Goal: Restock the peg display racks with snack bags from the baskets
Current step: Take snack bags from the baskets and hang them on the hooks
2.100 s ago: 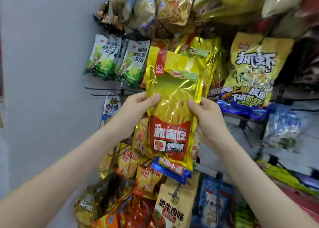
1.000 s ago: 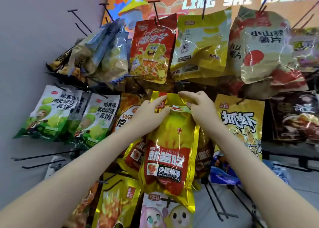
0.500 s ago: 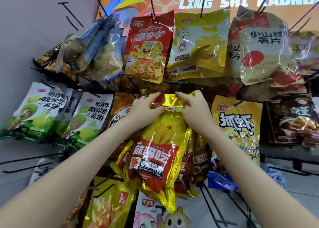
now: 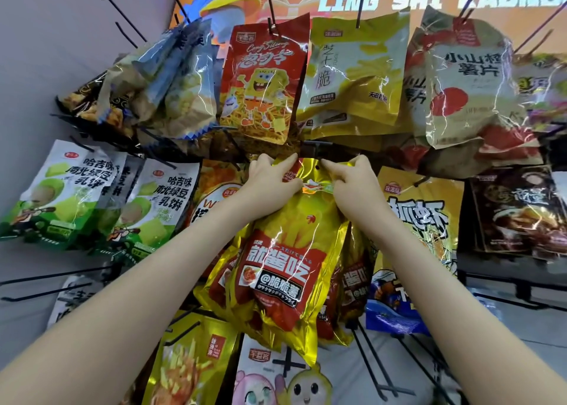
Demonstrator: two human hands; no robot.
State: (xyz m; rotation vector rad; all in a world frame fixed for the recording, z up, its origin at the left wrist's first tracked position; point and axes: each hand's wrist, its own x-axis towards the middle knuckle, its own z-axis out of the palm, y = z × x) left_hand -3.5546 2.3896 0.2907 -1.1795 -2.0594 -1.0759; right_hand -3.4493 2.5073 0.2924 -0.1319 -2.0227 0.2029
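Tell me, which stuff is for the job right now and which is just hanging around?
In the job: left hand and right hand, both pinching the top of the gold fries bag; matching bags behind it.
Just there: red cartoon bag, green bags, yellow shrimp bag, bare pegs at the left.

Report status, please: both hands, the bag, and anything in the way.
Left hand, right hand pinch top edge of gold fries bag. Its hang hole shows just below black peg, not threaded yet. Red SpongeBob bag hangs low above peg.
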